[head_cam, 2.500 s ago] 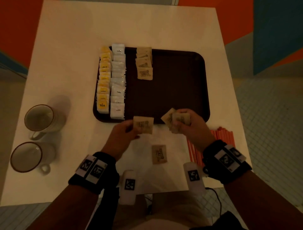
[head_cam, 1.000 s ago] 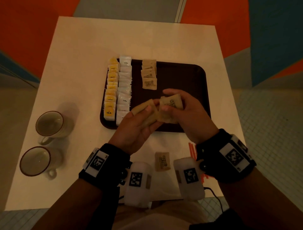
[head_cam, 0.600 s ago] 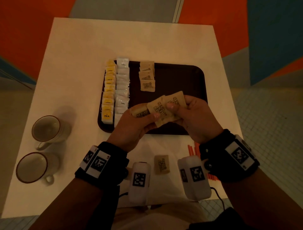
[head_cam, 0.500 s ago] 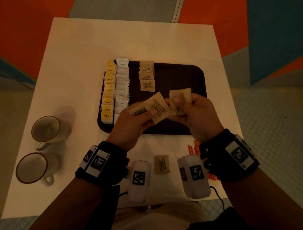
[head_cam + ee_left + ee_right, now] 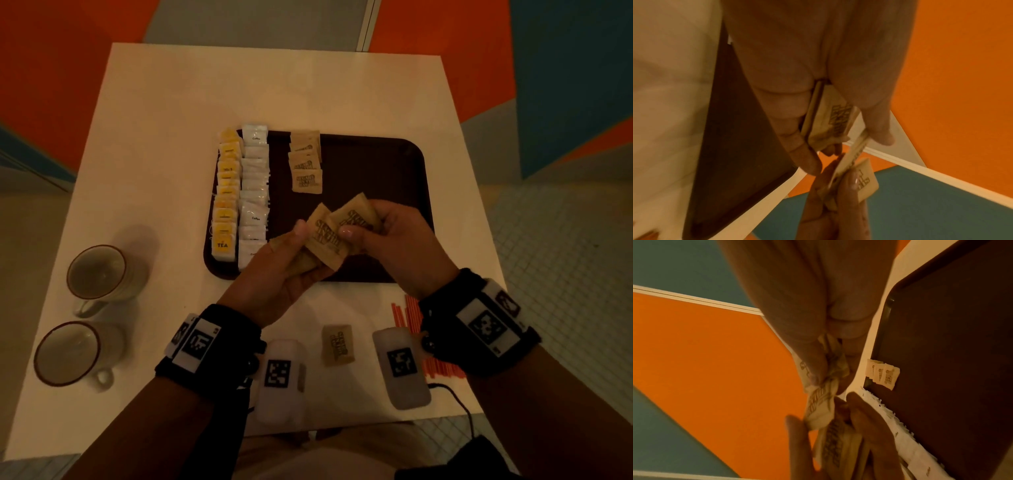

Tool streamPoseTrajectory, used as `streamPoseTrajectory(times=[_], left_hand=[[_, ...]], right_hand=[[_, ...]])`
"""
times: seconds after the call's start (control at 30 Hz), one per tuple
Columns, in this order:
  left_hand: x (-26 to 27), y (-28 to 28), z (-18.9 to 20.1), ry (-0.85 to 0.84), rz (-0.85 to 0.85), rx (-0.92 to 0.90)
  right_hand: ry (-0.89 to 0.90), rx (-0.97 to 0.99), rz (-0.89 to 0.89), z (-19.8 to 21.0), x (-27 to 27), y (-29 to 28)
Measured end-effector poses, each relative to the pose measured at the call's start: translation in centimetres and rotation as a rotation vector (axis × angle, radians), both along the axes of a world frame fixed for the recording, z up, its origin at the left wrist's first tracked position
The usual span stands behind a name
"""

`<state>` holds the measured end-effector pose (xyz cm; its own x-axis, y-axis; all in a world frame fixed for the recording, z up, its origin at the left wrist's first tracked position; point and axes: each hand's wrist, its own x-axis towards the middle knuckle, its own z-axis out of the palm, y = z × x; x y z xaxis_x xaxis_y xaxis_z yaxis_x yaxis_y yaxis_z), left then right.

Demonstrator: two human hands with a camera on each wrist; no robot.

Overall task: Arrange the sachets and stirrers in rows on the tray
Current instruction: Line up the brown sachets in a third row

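Over the near edge of the dark brown tray (image 5: 376,164), both hands meet. My left hand (image 5: 291,253) holds a stack of brown sugar sachets (image 5: 325,240) between thumb and fingers. My right hand (image 5: 370,226) pinches more brown sachets (image 5: 356,216) and touches the left hand's top one. The left wrist view shows the left stack (image 5: 830,120) and the right hand's sachets (image 5: 863,180). On the tray lie a row of yellow tea sachets (image 5: 226,192), a row of white coffee sachets (image 5: 254,192) and a short row of brown sachets (image 5: 306,164). Another brown sachet (image 5: 337,344) lies on the table.
Red stirrers (image 5: 407,315) lie on the white table (image 5: 154,154) under my right wrist. Two empty mugs (image 5: 99,272) (image 5: 68,353) stand at the near left. The tray's right half is bare.
Both hands rose from the table's near edge to above the tray. The sachets have been passing between the hands; the right hand's sachets now overlap the left stack again.
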<state>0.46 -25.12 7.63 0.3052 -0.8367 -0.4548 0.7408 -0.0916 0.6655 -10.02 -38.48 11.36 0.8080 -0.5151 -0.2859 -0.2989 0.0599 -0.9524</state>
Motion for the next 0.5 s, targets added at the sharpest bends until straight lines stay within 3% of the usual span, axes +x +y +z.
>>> streamPoseTrajectory(times=[0.13, 0.23, 0.4, 0.5], left_hand=[[0.1, 0.0, 0.4, 0.066, -0.111, 0.014], [-0.3, -0.4, 0.4, 0.044, -0.096, -0.006], [0.0, -0.4, -0.1, 0.067, -0.030, -0.023], [-0.1, -0.4, 0.0, 0.036, -0.063, -0.023]], right_hand=[[0.121, -0.136, 0.244, 0.6, 0.3, -0.5], [0.120, -0.304, 0.328, 0.9, 0.8, -0.2], [0.029, -0.245, 0.102, 0.1, 1.2, -0.3], [0.041, -0.248, 0.111, -0.5, 1.6, 0.8]])
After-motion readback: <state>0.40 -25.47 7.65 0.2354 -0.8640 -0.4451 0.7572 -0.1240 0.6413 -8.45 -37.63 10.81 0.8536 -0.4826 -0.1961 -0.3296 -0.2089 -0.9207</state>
